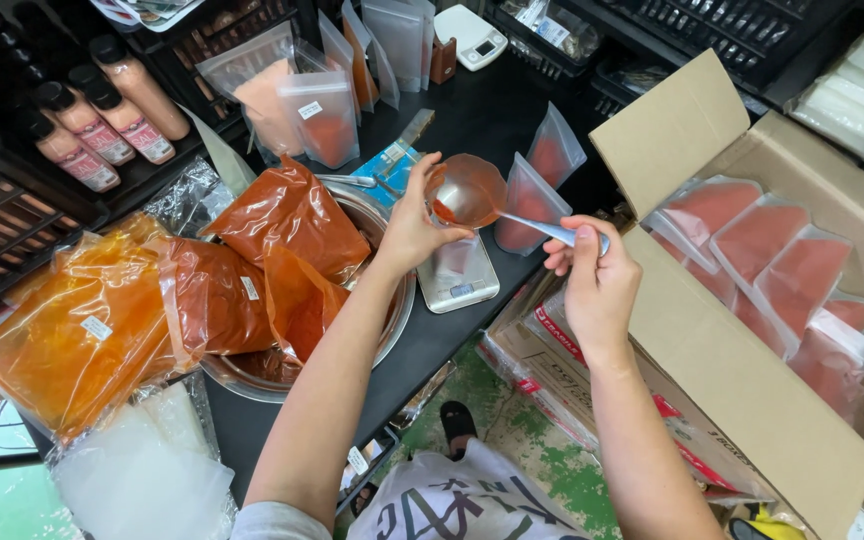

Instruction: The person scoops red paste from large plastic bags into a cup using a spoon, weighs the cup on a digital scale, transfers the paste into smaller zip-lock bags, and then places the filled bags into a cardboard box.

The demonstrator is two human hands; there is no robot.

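Above the small digital scale (459,275) on the black counter (472,115): left hand (412,225) closed around a small clear pouch (466,188), mouth held open, film tinted red-orange, a little red powder low inside. Right hand (592,280) closed on the pale handle of a metal spoon (512,215), bowl dipped into the pouch's mouth. Pouch not resting on the scale, held just over it.

Left of the hands, a steel bowl (392,310) holding large plastic bags of red-orange powder (292,215); beside these, paler orange bags (72,330). Behind the pouch, more filled standing pouches (532,200), sealed tops upright, same red contents. At right, an open cardboard box (752,400) packed with flat filled pouches (757,240) laid in overlapping rows. At upper left, capped bottles (112,110) lying on a dark rack. Near the top edge, a second white scale (477,38).
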